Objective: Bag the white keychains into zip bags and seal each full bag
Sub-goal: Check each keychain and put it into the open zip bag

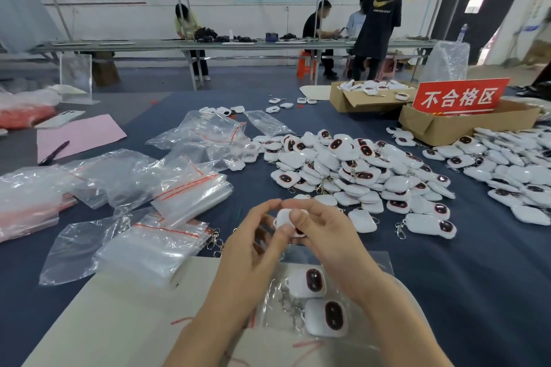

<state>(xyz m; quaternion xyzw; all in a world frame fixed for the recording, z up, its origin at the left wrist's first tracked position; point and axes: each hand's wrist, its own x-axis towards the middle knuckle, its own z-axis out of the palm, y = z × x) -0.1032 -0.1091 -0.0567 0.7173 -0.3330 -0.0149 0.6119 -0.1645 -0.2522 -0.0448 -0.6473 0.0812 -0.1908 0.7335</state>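
White keychain with a dark oval face, gripped between both hands just above the table. The left hand's thumb and curled fingertips pinch its left side. The right hand's thumb presses on its top, with the other fingers wrapped behind.

Directly below the hands lies a clear zip bag with a red seal line. It holds two more white keychains, lying side by side with their metal clips trailing to the left. The bag rests on a pale board at the near edge of a dark blue table cover.

Just beyond the hands, a large loose pile of keychains spreads across the middle of the table. A second pile sits to its right. To the left, stacks of empty zip bags lie crumpled and overlapping, and farther left are a pink sheet of paper and a dark pen.

At the far right stand open cardboard boxes, one holding more keychains and one carrying a red sign with white Chinese characters. Across the room, several people work at a long bench against a white wall hung with posters.
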